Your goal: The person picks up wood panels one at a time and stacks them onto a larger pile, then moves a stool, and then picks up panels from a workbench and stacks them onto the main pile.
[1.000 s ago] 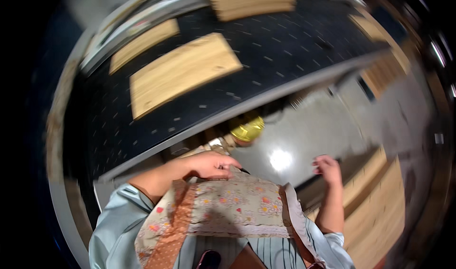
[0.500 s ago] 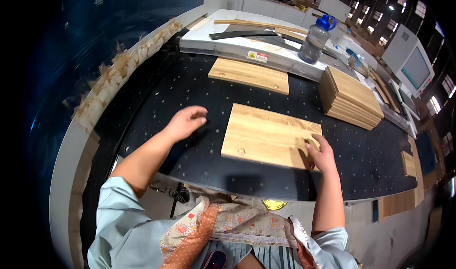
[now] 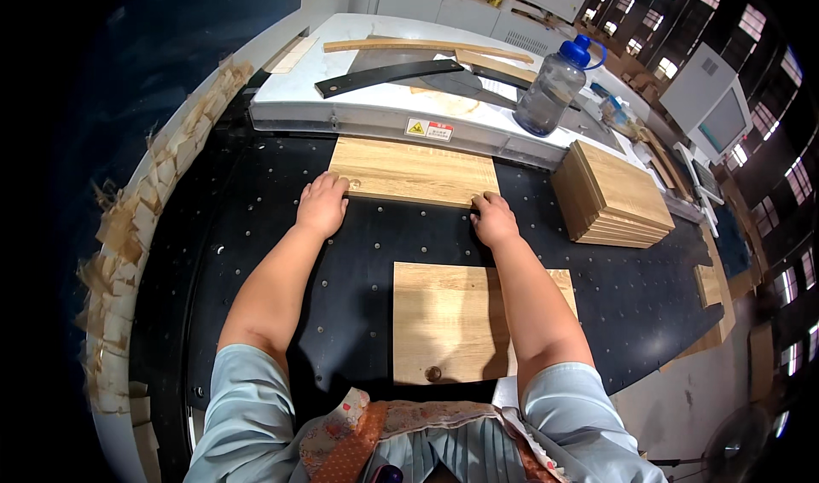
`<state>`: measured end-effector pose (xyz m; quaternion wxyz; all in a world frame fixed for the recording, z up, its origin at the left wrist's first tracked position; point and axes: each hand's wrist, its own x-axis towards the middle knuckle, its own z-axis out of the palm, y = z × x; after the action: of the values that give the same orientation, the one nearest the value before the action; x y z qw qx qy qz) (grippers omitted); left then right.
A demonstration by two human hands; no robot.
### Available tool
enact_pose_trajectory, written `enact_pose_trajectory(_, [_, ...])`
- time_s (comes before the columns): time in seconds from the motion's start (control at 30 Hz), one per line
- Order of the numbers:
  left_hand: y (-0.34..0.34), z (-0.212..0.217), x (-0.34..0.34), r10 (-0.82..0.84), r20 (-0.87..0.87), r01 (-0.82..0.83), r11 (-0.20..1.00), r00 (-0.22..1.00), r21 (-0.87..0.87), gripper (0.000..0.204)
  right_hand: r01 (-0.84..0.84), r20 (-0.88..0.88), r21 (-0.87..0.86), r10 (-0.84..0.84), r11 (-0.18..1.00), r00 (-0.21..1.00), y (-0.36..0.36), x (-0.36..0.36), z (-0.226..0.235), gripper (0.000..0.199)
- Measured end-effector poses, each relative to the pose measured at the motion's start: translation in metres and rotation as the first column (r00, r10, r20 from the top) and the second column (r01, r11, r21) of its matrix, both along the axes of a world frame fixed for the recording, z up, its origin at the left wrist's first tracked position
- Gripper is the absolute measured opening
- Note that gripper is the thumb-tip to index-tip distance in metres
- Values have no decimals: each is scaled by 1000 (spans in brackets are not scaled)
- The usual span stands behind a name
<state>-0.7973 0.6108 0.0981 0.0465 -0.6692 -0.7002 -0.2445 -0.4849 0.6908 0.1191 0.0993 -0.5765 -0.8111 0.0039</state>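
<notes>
A wood-grain board (image 3: pixel 418 169) lies flat on the black table, its far edge against the white machine ledge. At the board's near left corner, my left hand (image 3: pixel 322 205) holds the end with curled fingers. My right hand (image 3: pixel 496 219) grips the near right corner, fingertips on the top by the edge. The thumbs are partly hidden. A second wood-grain board (image 3: pixel 448 321) with a round hole near its front left lies closer to me, partly under my right forearm.
A stack of similar boards (image 3: pixel 610 194) stands to the right. Behind, the white ledge (image 3: pixel 363 120) carries a blue-capped water bottle (image 3: pixel 550 90), a black strip (image 3: pixel 388 78) and wooden strips (image 3: pixel 426 49). The black table (image 3: pixel 358 312) is dotted with small studs. A monitor (image 3: pixel 721 116) stands at far right.
Both hands have reached forward to the far board and taken hold of its ends. My right hand has left the near board. The view has shifted forward.
</notes>
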Motion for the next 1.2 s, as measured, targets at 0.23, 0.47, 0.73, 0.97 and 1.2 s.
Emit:
enact_pose_trajectory(0.23, [-11, 8, 14, -104, 38, 103, 994, 994, 22, 20, -263, 93, 189, 249, 946, 964, -15, 21, 2, 12])
enact_pose_trajectory(0.47, [-88, 47, 58, -342, 315, 366, 930, 885, -19, 12, -463, -127, 182, 488, 867, 864, -99, 103, 63, 5])
enact_pose_trajectory(0.73, [-203, 81, 155, -419, 363, 501, 848, 832, -170, 15, -591, -299, 28, 571, 806, 764, -193, 208, 57, 11])
enact_pose_trajectory(0.97, [-172, 71, 201, -325, 161, 353, 915, 932, -195, 48, -94, -369, 452, 281, 887, 886, -97, 232, 99, 19])
enact_pose_trajectory(1.2, [-127, 43, 238, -146, -52, 121, 935, 988, -332, 62, 80, 2, 341, -86, 937, 996, 26, 248, 94, 20])
